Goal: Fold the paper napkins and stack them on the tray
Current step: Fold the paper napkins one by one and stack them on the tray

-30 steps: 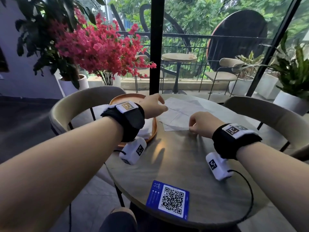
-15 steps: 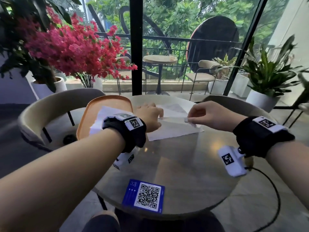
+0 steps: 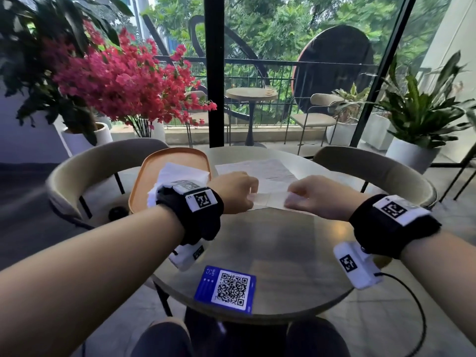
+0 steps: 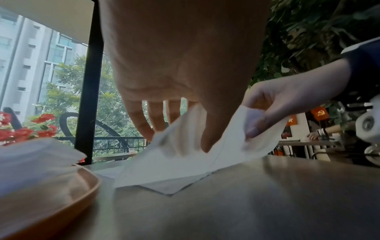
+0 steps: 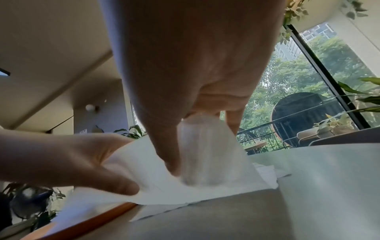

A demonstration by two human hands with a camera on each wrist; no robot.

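Both hands pinch one white napkin [image 3: 270, 199], near edge raised off the round counter [image 3: 270, 243]. Left hand [image 3: 235, 193] grip narrow on its left end, right hand [image 3: 313, 197] on the right end; fingertips hidden behind the paper. More flat napkins [image 3: 257, 167] lie beyond. Orange tray [image 3: 154, 176] at left holds a folded stack [image 3: 180, 173], partly hidden by the wristband.

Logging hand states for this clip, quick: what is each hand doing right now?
Left hand: pinching the near edge of the napkin, lifted off the table.
Right hand: pinching the same edge at its other end.
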